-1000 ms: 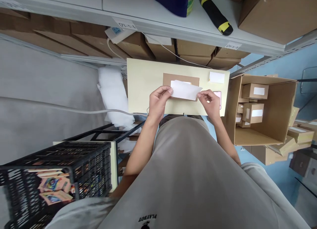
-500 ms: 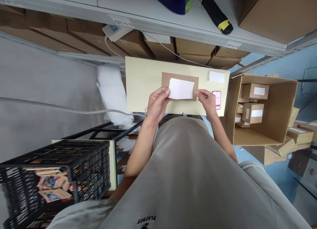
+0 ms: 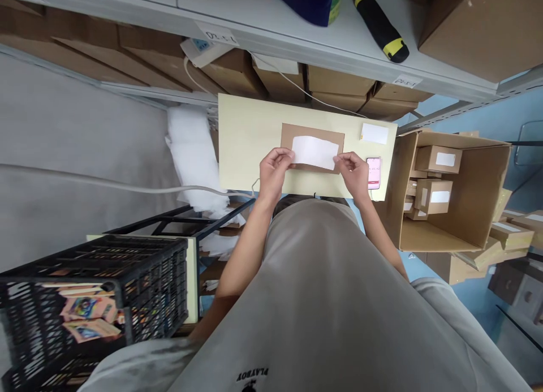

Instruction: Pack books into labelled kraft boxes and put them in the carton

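Note:
A white label (image 3: pixel 315 152) is stretched between my two hands, its upper edge slightly curved, over a flat brown cardboard box (image 3: pixel 313 129). My left hand (image 3: pixel 274 167) pinches the label's left end. At the opposite end, my right hand (image 3: pixel 353 171) has its thumb and fingertips closed on the label. The box lies on a pale yellow table (image 3: pixel 250 143). Whether the label touches the box cannot be made out.
Right of my right hand lies a phone (image 3: pixel 374 173), below a stack of white labels (image 3: pixel 375 133). A large open carton (image 3: pixel 449 233) holds small boxes. Above runs a shelf (image 3: pixel 263 18) with a black-yellow cutter (image 3: pixel 379 25). A black crate (image 3: pixel 156 290) stands lower left.
My right hand has taken hold of the label's right end, which was free before. The label now spans both hands. The whole view has shifted slightly.

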The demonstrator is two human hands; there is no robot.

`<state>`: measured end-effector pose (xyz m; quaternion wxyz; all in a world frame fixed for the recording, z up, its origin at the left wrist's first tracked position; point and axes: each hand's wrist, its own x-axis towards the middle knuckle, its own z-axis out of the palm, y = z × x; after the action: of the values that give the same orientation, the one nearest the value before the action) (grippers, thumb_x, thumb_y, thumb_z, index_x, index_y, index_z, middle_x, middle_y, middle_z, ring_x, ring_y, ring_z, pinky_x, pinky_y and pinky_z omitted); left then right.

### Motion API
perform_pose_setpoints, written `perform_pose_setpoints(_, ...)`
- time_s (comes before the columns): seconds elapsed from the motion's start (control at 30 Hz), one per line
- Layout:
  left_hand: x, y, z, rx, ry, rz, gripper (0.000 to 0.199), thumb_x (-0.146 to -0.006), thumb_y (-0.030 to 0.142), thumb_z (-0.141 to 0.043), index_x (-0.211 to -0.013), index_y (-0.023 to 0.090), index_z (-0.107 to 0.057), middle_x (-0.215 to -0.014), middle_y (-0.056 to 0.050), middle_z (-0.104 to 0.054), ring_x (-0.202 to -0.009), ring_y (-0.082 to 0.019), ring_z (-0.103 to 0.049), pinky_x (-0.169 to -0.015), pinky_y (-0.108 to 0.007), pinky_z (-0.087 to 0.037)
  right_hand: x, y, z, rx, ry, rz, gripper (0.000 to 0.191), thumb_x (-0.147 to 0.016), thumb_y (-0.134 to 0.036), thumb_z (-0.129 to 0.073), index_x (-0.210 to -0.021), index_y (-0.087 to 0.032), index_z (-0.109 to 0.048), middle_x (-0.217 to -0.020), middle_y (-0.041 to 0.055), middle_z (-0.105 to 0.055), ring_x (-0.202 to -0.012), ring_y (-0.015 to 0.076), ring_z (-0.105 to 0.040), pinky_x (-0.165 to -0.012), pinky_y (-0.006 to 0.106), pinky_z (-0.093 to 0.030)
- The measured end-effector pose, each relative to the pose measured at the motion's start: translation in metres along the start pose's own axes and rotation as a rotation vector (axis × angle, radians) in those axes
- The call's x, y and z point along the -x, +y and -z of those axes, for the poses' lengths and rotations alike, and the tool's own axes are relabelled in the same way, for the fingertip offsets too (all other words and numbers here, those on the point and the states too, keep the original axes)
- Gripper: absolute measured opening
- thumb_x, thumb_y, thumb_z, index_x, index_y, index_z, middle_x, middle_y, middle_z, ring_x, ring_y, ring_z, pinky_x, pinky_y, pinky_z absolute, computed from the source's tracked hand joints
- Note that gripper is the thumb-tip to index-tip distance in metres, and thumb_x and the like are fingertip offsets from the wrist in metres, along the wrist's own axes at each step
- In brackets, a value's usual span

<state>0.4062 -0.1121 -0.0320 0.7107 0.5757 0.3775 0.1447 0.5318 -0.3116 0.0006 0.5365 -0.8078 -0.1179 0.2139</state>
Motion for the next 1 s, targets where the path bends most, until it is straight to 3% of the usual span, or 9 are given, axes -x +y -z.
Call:
perform_pose_setpoints(0.17, -0.006, -0.025, 0.004, -0.204, 0.083, -0.047, 0.025, -0.092, 0.045, -0.080, -0.095, 0.021, -0.077, -0.096, -0.006, -0.080, -0.091, -0.019, -0.075, -0.085, -0.030, -0.060, 0.027, -0.024, -0.004, 0.141, -0.150, 0.305, 0.019, -0.108, -0.037, -0.070, -0.093, -0.025, -0.075, -0.088, 0.0023, -0.070, -0.076, 0.0166, -0.062, -0.073, 0.033, -0.055)
perform_pose_setpoints(0.27, -0.004, -0.032, 0.007, -0.192, 0.077, -0.018, 0.019, -0.092, 0.038, -0.076, -0.097, 0.019, -0.078, -0.091, -0.005, -0.079, -0.084, -0.018, -0.074, -0.083, -0.029, -0.059, 0.041, -0.029, -0.011, 0.195, -0.269, 0.388, 0.019, -0.111, -0.031, -0.064, -0.095, -0.026, -0.075, -0.088, 0.0030, -0.069, -0.079, 0.0176, -0.064, -0.074, 0.033, -0.055)
perform_pose_setpoints(0.4, -0.005, -0.035, 0.009, -0.161, 0.080, 0.003, 0.017, -0.088, 0.029, -0.072, -0.101, 0.020, -0.078, -0.091, -0.003, -0.079, -0.085, -0.017, -0.075, -0.081, -0.027, -0.058, 0.047, -0.028, -0.015, 0.261, -0.330, 0.377, 0.022, -0.113, -0.034, -0.061, -0.097, -0.027, -0.075, -0.088, 0.0037, -0.069, -0.080, 0.0188, -0.065, -0.075, 0.034, -0.056)
perform_pose_setpoints(0.6, -0.008, -0.032, 0.018, -0.180, -0.036, -0.041, 0.011, -0.085, 0.030, -0.076, -0.087, 0.020, -0.075, -0.089, -0.004, -0.078, -0.090, -0.019, -0.074, -0.084, -0.029, -0.059, 0.044, -0.027, -0.010, 0.232, -0.314, 0.356, 0.027, -0.114, -0.042, -0.061, -0.095, -0.028, -0.076, -0.089, 0.0046, -0.070, -0.082, 0.0198, -0.066, -0.074, 0.036, -0.058)
perform_pose_setpoints(0.7, -0.009, -0.031, 0.020, -0.225, -0.037, -0.062, 0.017, -0.088, 0.038, -0.080, -0.091, 0.021, -0.076, -0.095, -0.006, -0.081, -0.090, -0.020, -0.075, -0.086, -0.032, -0.060, 0.037, -0.023, -0.006, 0.216, -0.263, 0.304, 0.032, -0.113, -0.050, -0.063, -0.095, -0.028, -0.076, -0.089, 0.0048, -0.071, -0.080, 0.0199, -0.065, -0.073, 0.037, -0.057)
perform_pose_setpoints(0.87, -0.019, -0.035, 0.022, -0.143, -0.064, -0.076, 0.037, -0.087, 0.047, -0.086, -0.110, 0.021, -0.076, -0.113, -0.012, -0.083, -0.106, -0.023, -0.079, -0.098, -0.036, -0.063, 0.023, -0.023, 0.003, 0.155, -0.212, 0.234, 0.036, -0.107, -0.058, -0.070, -0.090, -0.026, -0.075, -0.087, 0.0028, -0.070, -0.075, 0.0184, -0.061, -0.072, 0.037, -0.055)
perform_pose_setpoints(1.0, -0.028, -0.039, 0.021, -0.097, -0.165, -0.018, 0.046, -0.082, 0.058, -0.091, -0.105, 0.020, -0.080, -0.100, -0.010, -0.082, -0.091, -0.022, -0.077, -0.090, -0.037, -0.063, 0.021, -0.031, 0.008, 0.115, -0.227, 0.236, 0.034, -0.106, -0.056, -0.073, -0.091, -0.026, -0.077, -0.088, 0.0029, -0.071, -0.077, 0.0183, -0.061, -0.074, 0.037, -0.055)
